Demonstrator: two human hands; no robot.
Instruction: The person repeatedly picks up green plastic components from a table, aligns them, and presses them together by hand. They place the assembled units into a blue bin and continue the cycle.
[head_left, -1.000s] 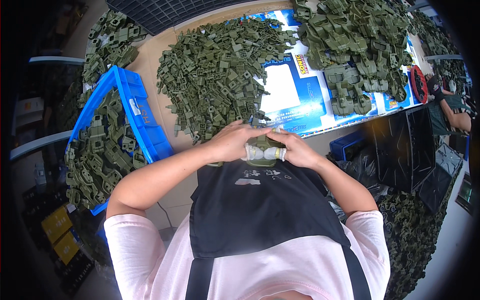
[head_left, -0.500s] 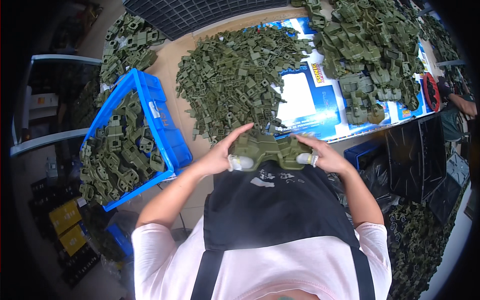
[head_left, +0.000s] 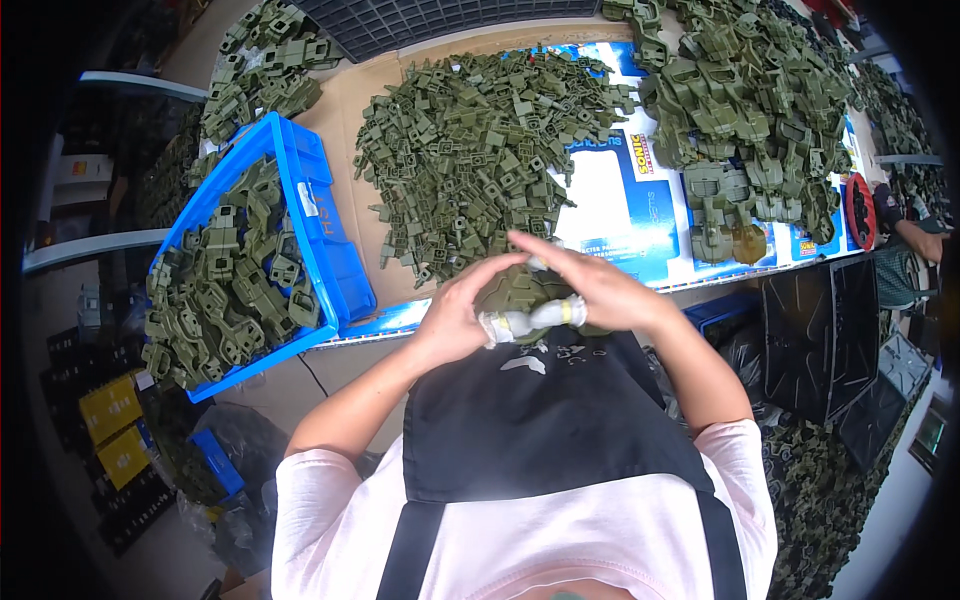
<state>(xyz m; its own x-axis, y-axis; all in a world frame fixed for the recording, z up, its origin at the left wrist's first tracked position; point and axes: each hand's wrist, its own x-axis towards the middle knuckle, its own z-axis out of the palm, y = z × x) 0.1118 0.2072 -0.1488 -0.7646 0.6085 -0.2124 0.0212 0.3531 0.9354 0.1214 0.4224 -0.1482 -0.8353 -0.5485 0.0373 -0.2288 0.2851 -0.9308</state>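
Note:
My left hand [head_left: 462, 312] and my right hand [head_left: 592, 290] meet at the table's near edge, both closed around an olive-green plastic part [head_left: 522, 290]. My thumbs are wrapped in pale tape and press along the part's lower side. Most of the part is hidden under my fingers. Just beyond my hands lies a large heap of small olive-green plastic pieces [head_left: 470, 160] on brown cardboard.
A blue crate [head_left: 330, 250] at my left is filled with larger green parts. A second heap of bigger green parts [head_left: 750, 110] covers blue-and-white printed sheets [head_left: 620, 200] at the right. Another person's hand [head_left: 925, 238] shows at the far right beside black trays [head_left: 820, 330].
My hands have drawn closer together over the green part, fingers now crossing above it. The view has shifted slightly, with the crate and heaps sitting lower and nearer.

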